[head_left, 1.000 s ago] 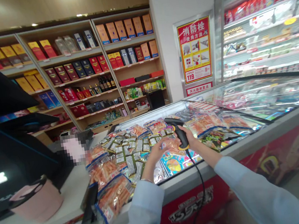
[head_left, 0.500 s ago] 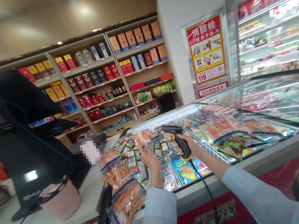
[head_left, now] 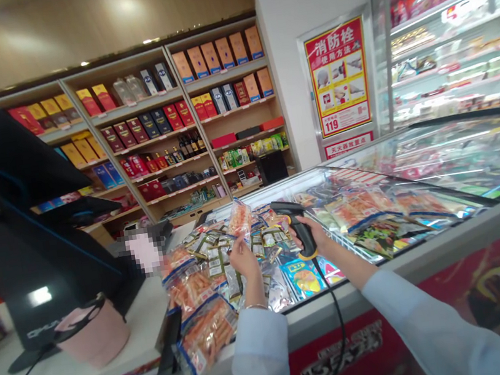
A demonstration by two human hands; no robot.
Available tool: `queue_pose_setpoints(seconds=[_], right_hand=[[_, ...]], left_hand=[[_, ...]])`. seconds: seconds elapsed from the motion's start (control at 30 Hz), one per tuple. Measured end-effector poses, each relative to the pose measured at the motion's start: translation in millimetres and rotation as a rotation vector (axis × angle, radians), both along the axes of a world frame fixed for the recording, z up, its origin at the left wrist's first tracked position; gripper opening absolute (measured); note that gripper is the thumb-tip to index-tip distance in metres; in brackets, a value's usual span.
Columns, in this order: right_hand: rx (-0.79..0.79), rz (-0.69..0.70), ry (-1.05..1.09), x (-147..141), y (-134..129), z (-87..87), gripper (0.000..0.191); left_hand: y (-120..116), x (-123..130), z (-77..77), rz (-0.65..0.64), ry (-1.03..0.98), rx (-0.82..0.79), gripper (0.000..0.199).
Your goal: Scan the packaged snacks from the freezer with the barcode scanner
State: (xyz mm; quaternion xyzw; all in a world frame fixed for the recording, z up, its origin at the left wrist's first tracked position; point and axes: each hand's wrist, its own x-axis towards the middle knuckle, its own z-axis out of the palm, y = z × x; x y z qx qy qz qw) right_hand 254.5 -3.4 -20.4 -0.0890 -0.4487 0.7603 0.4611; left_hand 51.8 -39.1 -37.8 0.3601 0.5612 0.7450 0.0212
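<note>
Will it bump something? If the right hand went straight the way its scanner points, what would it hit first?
Probably the orange snack packet held up in the left hand. The right hand holds a black barcode scanner pointing toward it. Depth is hard to tell, though.

A clear, orange-filled plastic snack packet [head_left: 239,217] is pinched upright by the left hand [head_left: 246,259], and a black corded handheld barcode scanner [head_left: 295,224] is gripped by the right hand [head_left: 309,237] above a glass-topped chest freezer [head_left: 426,251].
</note>
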Motion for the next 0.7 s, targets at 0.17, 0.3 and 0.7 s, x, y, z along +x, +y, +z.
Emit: queue_pose_setpoints(seconds=[0.17, 0.3, 0.7], right_hand=[[-0.011, 0.002, 0.013, -0.2, 1.0, -1.4, 0.028], [-0.009, 0.019, 0.009, 0.0, 0.6, -0.6, 0.028], [-0.031, 0.011, -0.016, 1.0, 6.3, -6.7, 0.033]], left_hand=[[1.6, 1.5, 0.5, -0.037, -0.102, 0.049, 0.025], [3.1, 0.4, -0.8, -0.053, -0.118, 0.072, 0.025], [0.5, 7.8, 8.6, -0.134, -0.287, 0.157, 0.027]])
